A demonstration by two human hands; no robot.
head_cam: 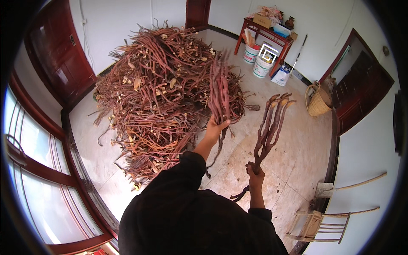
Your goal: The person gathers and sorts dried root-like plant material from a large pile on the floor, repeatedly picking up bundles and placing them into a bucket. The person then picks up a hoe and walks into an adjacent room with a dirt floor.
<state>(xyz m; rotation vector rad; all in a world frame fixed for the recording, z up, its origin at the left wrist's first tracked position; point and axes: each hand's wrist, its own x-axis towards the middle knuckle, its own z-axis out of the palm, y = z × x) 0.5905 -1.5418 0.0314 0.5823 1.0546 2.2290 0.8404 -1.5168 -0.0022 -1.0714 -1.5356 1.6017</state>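
My left hand grips a bundle of long reddish-brown stalks, held upright with their upper ends blurred. One darker stem hangs below that hand toward the floor. In my right hand is a dark branched stalk, its several prongs pointing up and ending in pale yellowish tips. A dark piece extends below the right hand. Ahead and to the left, a big heap of similar stalks covers the floor, with pale caps or cut ends scattered through it. The left-hand bundle overlaps the heap's right edge in view.
A red wooden table bears boxes at the back right wall, with white buckets before it. A woven basket stands near the right doorway. A wooden chair and a long-handled tool are at lower right. Glazed doors flank the left.
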